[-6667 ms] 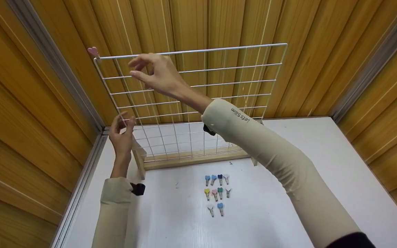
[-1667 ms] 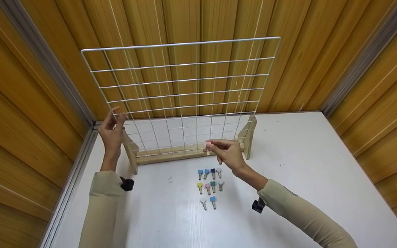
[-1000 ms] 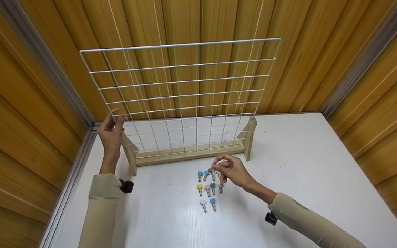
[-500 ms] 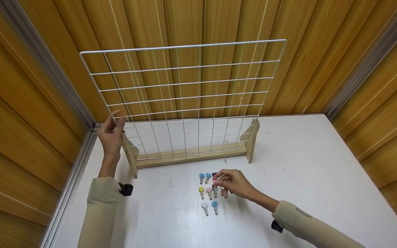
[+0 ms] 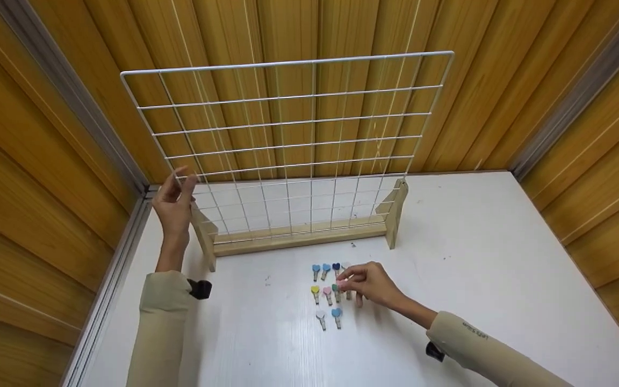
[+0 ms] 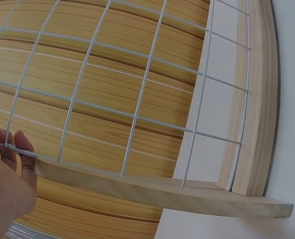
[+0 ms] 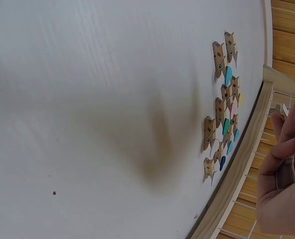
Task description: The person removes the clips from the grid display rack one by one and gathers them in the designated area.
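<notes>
Caught in the setting-down step of clearing clips off the rack. Left hand (image 5: 174, 207) pinched onto the left edge wire of the white wire grid (image 5: 288, 140), just above the wooden stand (image 5: 299, 239), steadying it; fingers seen curled round that wire in the left wrist view. Right hand (image 5: 368, 282) lowered in front of the stand onto the right side of the group of small heart clips (image 5: 328, 290) laid in rows on the white tabletop (image 5: 476, 258), fingertips closed together on a pink clip (image 5: 340, 283), which looked at or just above the surface beside a green one. Not clear whether that clip already rested on the tabletop. No clip seen on the grid itself. Judged as nearly done with this placement. Next move called for easing the pinch apart without knocking the neighbouring clips out of line, then lifting the right hand straight up clear of the rows. Left hand best kept on the grid edge until then.
</notes>
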`<action>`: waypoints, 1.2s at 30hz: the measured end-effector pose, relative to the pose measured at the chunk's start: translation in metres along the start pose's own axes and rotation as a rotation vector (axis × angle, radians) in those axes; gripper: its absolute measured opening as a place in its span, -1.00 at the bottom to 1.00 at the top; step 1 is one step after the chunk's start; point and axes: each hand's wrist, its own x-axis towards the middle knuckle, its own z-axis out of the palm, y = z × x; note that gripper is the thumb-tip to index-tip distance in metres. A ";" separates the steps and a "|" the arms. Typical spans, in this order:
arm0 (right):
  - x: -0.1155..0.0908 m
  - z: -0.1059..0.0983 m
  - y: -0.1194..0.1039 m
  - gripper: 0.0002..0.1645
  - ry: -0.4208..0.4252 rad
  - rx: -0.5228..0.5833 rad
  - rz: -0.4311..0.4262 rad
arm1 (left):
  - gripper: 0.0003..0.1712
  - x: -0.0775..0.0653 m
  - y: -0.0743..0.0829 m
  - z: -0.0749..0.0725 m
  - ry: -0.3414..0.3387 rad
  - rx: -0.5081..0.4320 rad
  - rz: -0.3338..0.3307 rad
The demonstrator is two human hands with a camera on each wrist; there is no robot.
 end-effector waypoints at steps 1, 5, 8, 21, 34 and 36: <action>0.000 0.000 0.001 -0.78 0.009 0.003 0.006 | -0.74 0.001 0.001 0.000 0.001 0.002 -0.002; 0.000 0.004 0.005 -0.83 0.027 -0.020 0.014 | -0.75 0.003 0.004 0.001 -0.016 0.000 -0.016; -0.001 0.007 0.009 -0.84 0.038 -0.059 0.002 | -0.74 0.005 0.007 0.000 -0.031 -0.007 -0.021; -0.018 0.003 0.025 -0.90 -0.009 -0.204 -0.021 | -0.80 0.004 0.008 -0.002 -0.020 -0.065 -0.016; -0.029 0.015 0.036 -0.83 -0.003 -0.231 0.024 | -0.81 0.001 -0.001 -0.002 -0.010 -0.060 -0.036; -0.030 0.016 0.036 -0.83 -0.002 -0.225 0.035 | -0.80 0.001 -0.001 0.000 -0.009 -0.059 -0.044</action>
